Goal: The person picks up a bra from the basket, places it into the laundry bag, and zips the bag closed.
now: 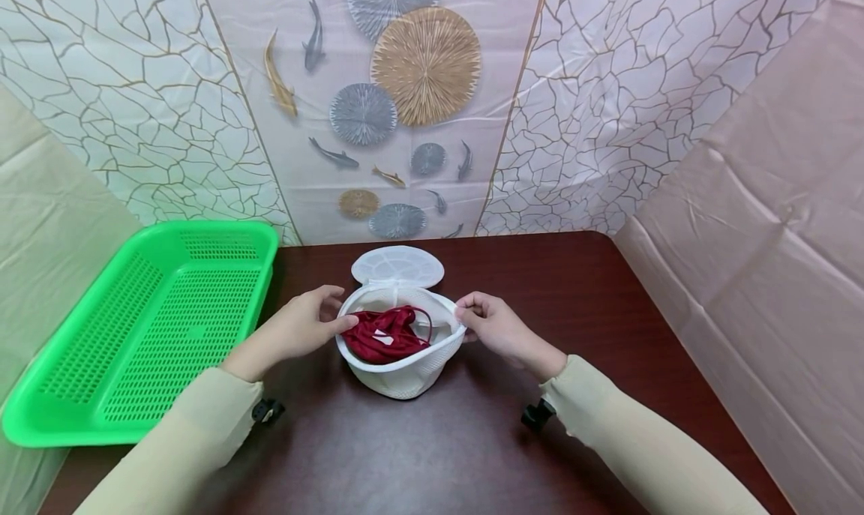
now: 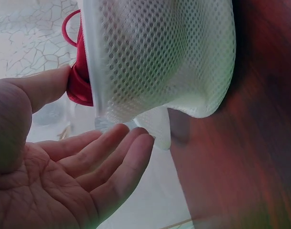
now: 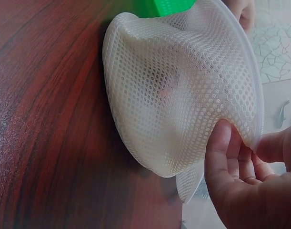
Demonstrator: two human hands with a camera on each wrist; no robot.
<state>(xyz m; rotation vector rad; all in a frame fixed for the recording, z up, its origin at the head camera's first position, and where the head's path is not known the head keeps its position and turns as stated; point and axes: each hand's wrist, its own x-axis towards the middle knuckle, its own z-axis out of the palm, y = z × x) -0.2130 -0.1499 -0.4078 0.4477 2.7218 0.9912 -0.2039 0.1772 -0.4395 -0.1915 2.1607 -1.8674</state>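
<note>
A white mesh laundry bag (image 1: 405, 380) stands on the table with its round lid (image 1: 398, 265) flipped open toward the wall. Inside lies a dark red garment (image 1: 385, 339) with thin straps and a white tag. My left hand (image 1: 307, 324) is at the bag's left side; in the left wrist view its thumb touches the red fabric (image 2: 80, 78) bulging over the rim, while the loosely bent fingers are apart from the mesh. On the other side my right hand (image 1: 496, 327) pinches the rim between thumb and fingers, pulling that edge into a point.
A green plastic basket (image 1: 196, 335) with slotted sides sits at the left of the dark red-brown wooden table (image 1: 560, 290). Patterned sheeting (image 1: 580, 125) hangs behind the table, and plain beige sheeting (image 1: 756, 223) closes off the right side.
</note>
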